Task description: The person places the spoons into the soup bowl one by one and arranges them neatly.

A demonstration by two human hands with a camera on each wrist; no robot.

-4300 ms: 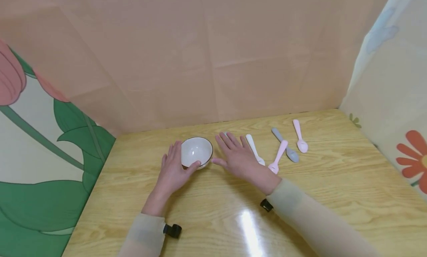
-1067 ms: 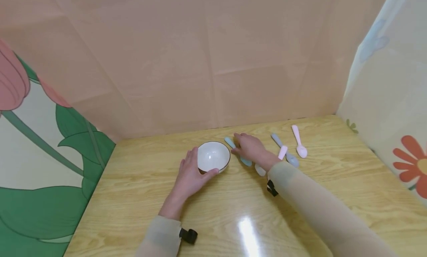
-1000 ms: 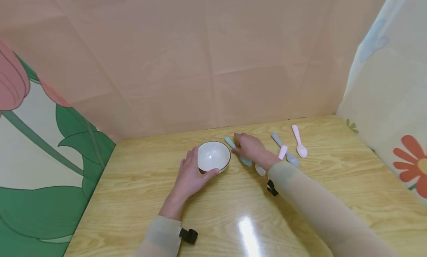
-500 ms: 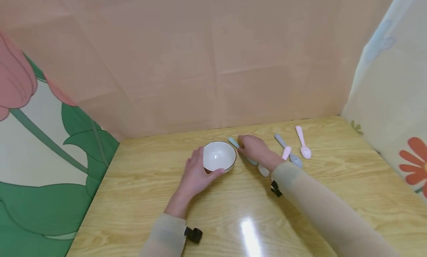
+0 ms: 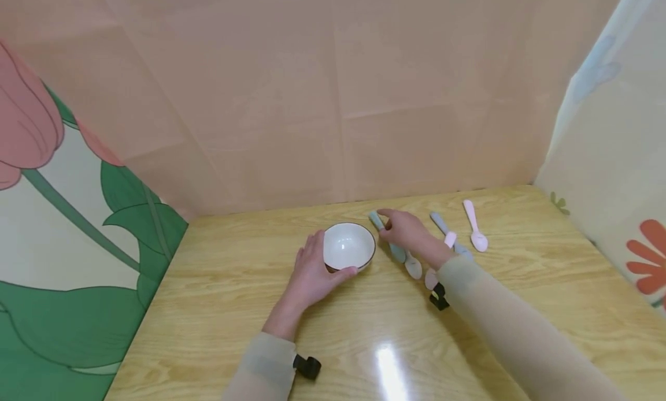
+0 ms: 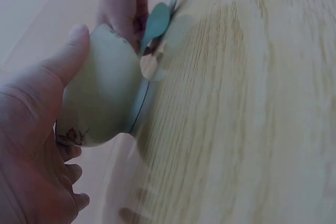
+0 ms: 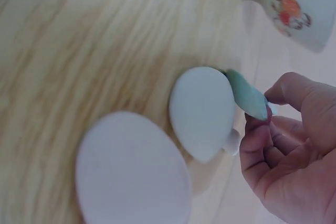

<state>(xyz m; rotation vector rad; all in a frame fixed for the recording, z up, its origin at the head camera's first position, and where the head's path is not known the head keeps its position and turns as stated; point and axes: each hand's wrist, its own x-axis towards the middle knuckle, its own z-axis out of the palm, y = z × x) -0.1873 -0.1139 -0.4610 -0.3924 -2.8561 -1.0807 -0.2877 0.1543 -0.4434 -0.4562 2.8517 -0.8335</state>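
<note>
A white bowl with a dark rim stands on the table. My left hand grips its near left side, thumb at the front rim and fingers round the far side. Painted flowers show on the bowl's outer wall in the right wrist view. Just right of the bowl, my right hand pinches a teal spoon by its handle, between thumb and fingers. From the left wrist, the teal spoon's head shows tilted, above its reflection in the tabletop.
Beside the right hand lie a white spoon and a pink spoon, partly covered by hand and sleeve. Farther right are a grey-blue spoon and another pink spoon. A pink backdrop rises behind the wooden table.
Since the first frame, the left hand has moved the bowl right, towards the spoons. The right hand, earlier spread flat, now pinches the teal spoon, which has shifted slightly and turned.
</note>
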